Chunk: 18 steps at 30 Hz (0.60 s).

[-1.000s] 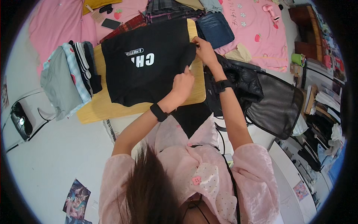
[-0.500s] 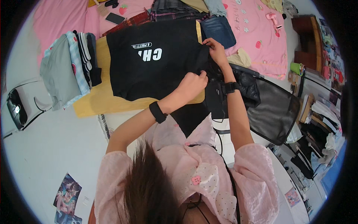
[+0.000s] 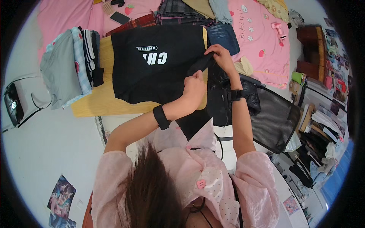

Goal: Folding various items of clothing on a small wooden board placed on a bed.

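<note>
A black T-shirt (image 3: pixel 140 72) with white print lies spread over a yellow wooden table (image 3: pixel 85 108). At the shirt's near right part, my left hand (image 3: pixel 194 89) has its fingers closed on the fabric. Farther right, my right hand (image 3: pixel 220 57) pinches the sleeve end between thumb and fingers. Between both hands the sleeve is drawn into a narrow, raised fold angled over the shirt. Both wrists carry black bands.
Folded clothes (image 3: pixel 61 72) stand in a row at the table's left end. Behind the table, jeans (image 3: pixel 224 38), plaid garments (image 3: pixel 182 15) and a phone (image 3: pixel 119 18) lie on a pink bed (image 3: pixel 258 60). A black mesh chair (image 3: pixel 275 117) stands at the right.
My left hand has drawn slightly nearer to me. The shirt's right side has been pulled inward into a fold, baring more of the table's right edge.
</note>
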Tool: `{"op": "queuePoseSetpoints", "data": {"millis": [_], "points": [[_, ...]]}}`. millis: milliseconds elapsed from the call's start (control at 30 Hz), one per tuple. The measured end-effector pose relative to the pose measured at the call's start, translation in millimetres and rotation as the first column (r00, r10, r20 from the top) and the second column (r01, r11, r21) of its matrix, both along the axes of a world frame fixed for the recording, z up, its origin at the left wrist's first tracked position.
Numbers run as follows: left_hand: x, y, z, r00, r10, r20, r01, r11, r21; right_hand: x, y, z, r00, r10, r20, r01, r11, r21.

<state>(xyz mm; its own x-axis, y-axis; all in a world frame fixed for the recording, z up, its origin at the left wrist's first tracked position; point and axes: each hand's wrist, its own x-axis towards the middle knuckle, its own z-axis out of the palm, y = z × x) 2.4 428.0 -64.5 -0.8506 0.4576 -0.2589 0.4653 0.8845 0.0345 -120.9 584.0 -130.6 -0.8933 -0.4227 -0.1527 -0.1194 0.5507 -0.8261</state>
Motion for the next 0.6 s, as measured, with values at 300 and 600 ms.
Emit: {"op": "queuePoseSetpoints", "data": {"millis": [300, 600], "points": [[-20.7, -33.5, 9.7, 0.951, -0.283, -0.12, 0.307, 0.844, 0.44, -10.9, -0.4, 0.1, 0.999, -0.015, -0.034, 0.014, 0.999, -0.05], [-13.9, -83.3, -10.6, 0.946, 0.195, 0.26, -0.321, 0.676, 0.663, -52.7, -59.3, -4.9, 0.898, 0.177, 0.402, -0.06, 0.956, -0.287]]}}
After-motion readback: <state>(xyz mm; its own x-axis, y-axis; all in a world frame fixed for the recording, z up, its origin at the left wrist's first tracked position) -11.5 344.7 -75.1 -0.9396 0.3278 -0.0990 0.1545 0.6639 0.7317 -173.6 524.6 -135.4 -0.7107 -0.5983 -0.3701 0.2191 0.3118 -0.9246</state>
